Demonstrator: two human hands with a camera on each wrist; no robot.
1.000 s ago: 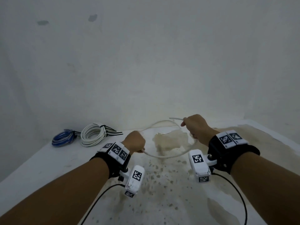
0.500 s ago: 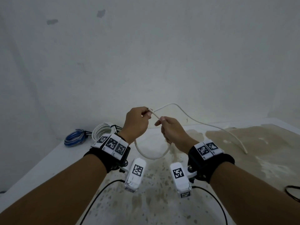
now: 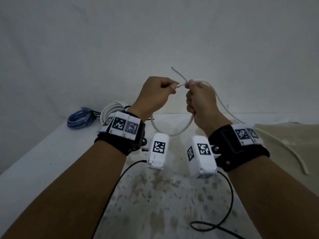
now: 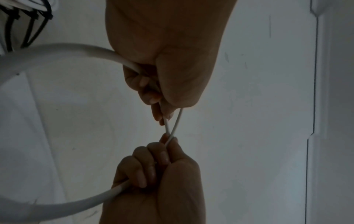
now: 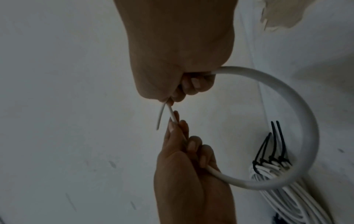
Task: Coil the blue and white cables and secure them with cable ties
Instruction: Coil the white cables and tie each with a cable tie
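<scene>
We hold the loose white cable [image 3: 174, 131] up off the white table [image 3: 34, 163] between both fists; our left hand [image 3: 153, 95] has its fingers curled round one stretch of it, with the thumb and forefinger pinching it where it leaves the fist; our right hand [image 3: 200, 100] is closed round the crossing point, and the free end [image 3: 177, 73] sticks up past the knuckles; one loop hangs below the two hands, and the rest of the length trails off over the right side of the table; at the back left lie a blue coil [image 3: 79, 118] and a white coil [image 3: 112, 109], each already bound with black cable ties [image 5: 272, 151]; so we judge this to be a first turn on a further white cable. It looks light and springy rather than limp, since the loop keeps a round curve on its own; the jacket seems smooth, so we would expect it to slide through a loose fist and to spring open if released; the safest hold is at the crossing, where one hand can pin the turns together while the other feeds in more length; a tie probably belongs at that pinch.
</scene>
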